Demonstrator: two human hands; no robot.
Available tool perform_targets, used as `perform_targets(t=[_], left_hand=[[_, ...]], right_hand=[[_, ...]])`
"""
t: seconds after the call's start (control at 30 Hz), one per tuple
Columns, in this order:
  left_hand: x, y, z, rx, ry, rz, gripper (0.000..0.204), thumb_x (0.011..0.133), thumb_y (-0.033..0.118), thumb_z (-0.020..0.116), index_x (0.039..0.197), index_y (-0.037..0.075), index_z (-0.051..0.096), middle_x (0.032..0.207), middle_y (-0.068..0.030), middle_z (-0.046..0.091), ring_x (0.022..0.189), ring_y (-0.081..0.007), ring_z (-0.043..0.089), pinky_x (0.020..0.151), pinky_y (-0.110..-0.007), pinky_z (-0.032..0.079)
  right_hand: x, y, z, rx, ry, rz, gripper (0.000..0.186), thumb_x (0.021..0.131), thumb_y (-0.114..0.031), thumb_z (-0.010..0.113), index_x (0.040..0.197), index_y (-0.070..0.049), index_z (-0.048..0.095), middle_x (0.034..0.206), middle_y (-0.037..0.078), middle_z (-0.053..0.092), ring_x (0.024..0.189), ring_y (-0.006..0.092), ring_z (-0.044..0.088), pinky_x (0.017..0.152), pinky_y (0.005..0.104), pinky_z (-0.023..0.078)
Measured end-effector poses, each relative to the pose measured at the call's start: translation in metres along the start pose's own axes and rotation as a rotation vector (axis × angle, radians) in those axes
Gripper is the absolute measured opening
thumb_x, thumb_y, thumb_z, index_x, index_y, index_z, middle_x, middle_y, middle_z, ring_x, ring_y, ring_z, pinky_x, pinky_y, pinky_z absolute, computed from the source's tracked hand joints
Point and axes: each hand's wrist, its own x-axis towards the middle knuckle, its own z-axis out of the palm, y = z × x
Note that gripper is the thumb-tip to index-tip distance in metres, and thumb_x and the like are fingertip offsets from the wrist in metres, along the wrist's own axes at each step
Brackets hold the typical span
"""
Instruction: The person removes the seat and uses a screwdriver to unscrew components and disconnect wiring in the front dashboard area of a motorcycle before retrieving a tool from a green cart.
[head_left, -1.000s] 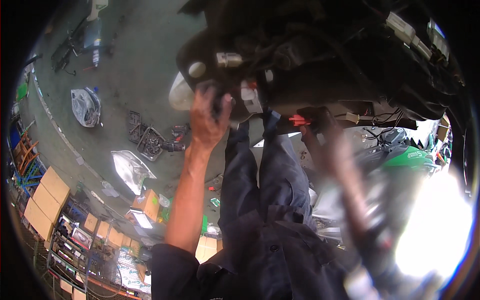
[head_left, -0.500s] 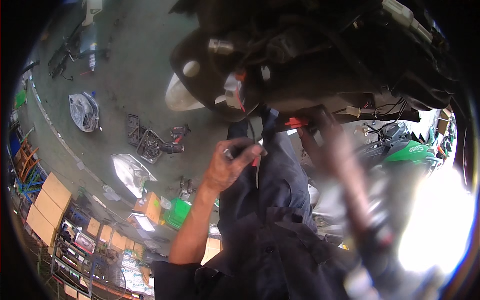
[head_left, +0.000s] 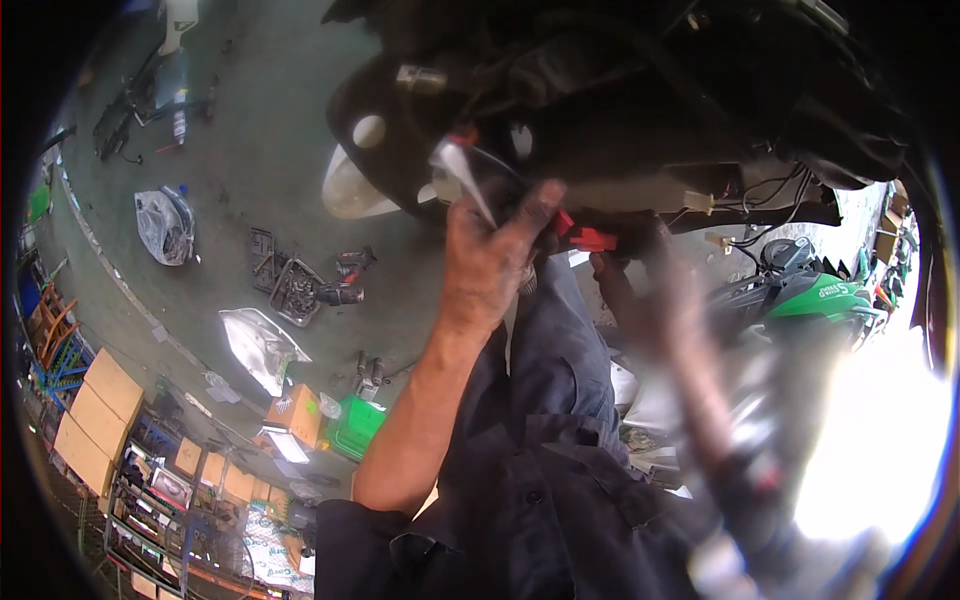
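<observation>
A dark vehicle body part (head_left: 640,100) fills the upper middle, with wiring, a white connector (head_left: 420,78) and a white bracket-like piece (head_left: 452,160). My left hand (head_left: 495,245) is just below that piece, fingers curled closed round something dark and partly hidden, beside a small red piece (head_left: 563,221). A red connector (head_left: 592,239) is gripped by my right hand (head_left: 640,270), which is blurred and partly in shadow under the body's lower edge. Loose black wires (head_left: 790,200) hang to the right.
On the floor at left lie plastic-wrapped parts (head_left: 165,225), a tool case (head_left: 298,292), a drill (head_left: 355,265) and a silvery panel (head_left: 258,350). Cardboard boxes (head_left: 95,415), racks (head_left: 135,520) and a green bin (head_left: 362,425) stand lower left. A green scooter (head_left: 815,295) is at right.
My left hand dropped away from the panel's left part, then rose again rightward, now close beside the red connector and my right hand. My right hand stayed at the connector.
</observation>
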Motion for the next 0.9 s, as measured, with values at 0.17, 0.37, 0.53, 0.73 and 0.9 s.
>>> perform_targets(t=[0.17, 0.37, 0.53, 0.73, 0.9], left_hand=[[-0.003, -0.003, 0.009, -0.078, 0.022, -0.06, 0.032, 0.087, 0.032, 0.081, 0.083, 0.005, 0.065, 0.071, -0.0002, 0.063, 0.056, -0.006, 0.053, 0.049, -0.021, 0.035], [-0.003, -0.004, 0.019, -0.011, 0.048, -0.008, 0.034, 0.087, 0.033, 0.081, 0.078, 0.005, 0.064, 0.066, 0.0, 0.061, 0.055, -0.0053, 0.052, 0.049, -0.022, 0.035], [-0.002, -0.005, 0.023, 0.015, 0.084, 0.012, 0.034, 0.087, 0.033, 0.081, 0.078, 0.005, 0.065, 0.065, 0.0009, 0.061, 0.054, -0.0047, 0.051, 0.049, -0.022, 0.035], [-0.003, -0.001, 0.024, 0.049, 0.058, 0.071, 0.028, 0.09, 0.026, 0.078, 0.081, 0.002, 0.068, 0.066, 0.0031, 0.059, 0.058, -0.0046, 0.049, 0.054, -0.024, 0.039], [-0.003, -0.004, 0.022, 0.083, 0.118, 0.141, 0.038, 0.087, 0.027, 0.082, 0.067, 0.006, 0.058, 0.061, 0.0054, 0.051, 0.055, -0.0048, 0.043, 0.05, -0.027, 0.035]], right_hand=[[-0.001, 0.003, -0.002, -0.079, 0.002, 0.008, 0.029, 0.086, -0.002, 0.071, 0.113, -0.003, 0.059, 0.097, 0.013, 0.062, 0.079, 0.0279, 0.065, 0.069, 0.0379, 0.053], [-0.001, 0.007, 0.0, -0.07, 0.071, -0.017, 0.031, 0.084, -0.001, 0.073, 0.111, -0.003, 0.058, 0.098, 0.013, 0.06, 0.073, 0.025, 0.063, 0.065, 0.0366, 0.052], [-0.001, 0.006, 0.001, -0.047, 0.089, -0.069, 0.03, 0.083, 0.0, 0.073, 0.11, -0.003, 0.059, 0.098, 0.012, 0.059, 0.071, 0.0234, 0.063, 0.062, 0.0354, 0.051], [0.002, 0.009, -0.002, -0.225, 0.0, -0.065, 0.028, 0.083, 0.001, 0.073, 0.107, -0.003, 0.06, 0.095, 0.011, 0.058, 0.068, 0.0234, 0.061, 0.062, 0.0348, 0.05], [0.002, 0.012, -0.001, -0.122, 0.089, -0.186, 0.03, 0.082, 0.002, 0.073, 0.109, -0.003, 0.061, 0.092, 0.01, 0.059, 0.068, 0.0212, 0.061, 0.062, 0.0341, 0.05]])
